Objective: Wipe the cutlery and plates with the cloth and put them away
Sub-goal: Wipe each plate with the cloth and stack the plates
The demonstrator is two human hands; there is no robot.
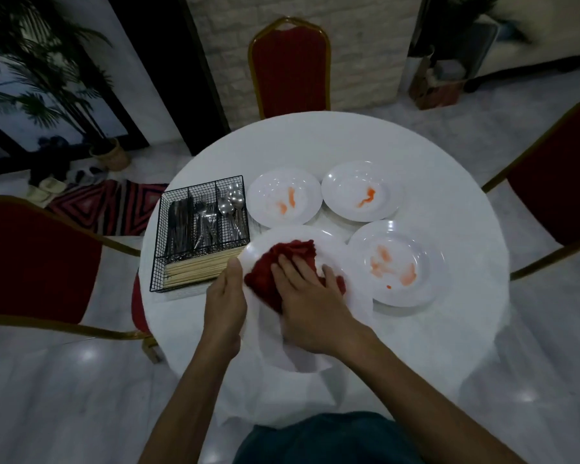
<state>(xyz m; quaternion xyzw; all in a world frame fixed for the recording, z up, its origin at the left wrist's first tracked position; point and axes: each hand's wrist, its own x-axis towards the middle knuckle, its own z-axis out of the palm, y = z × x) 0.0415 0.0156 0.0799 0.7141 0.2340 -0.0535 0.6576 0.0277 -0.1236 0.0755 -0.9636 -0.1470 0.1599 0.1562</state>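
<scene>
A white plate [302, 234] lies at the near middle of the round white table [449, 182]. On it sits a crumpled red cloth [293, 251]; my right hand [310, 303] presses flat on the cloth with straight fingers. My left hand [226, 298] holds the plate's left rim, thumb on top. Three more white plates carry orange smears: one at the back left [283, 197], one at the back right [360, 190], one at the right [395, 262]. A black wire caddy [201, 229] on the left holds knives, forks, spoons and chopsticks.
Red chairs with gold frames stand around the table: one behind [290, 67], one at the left [37, 262], one at the right [559, 192]. A potted palm [47, 78] and a patterned rug [111, 205] lie beyond on the left.
</scene>
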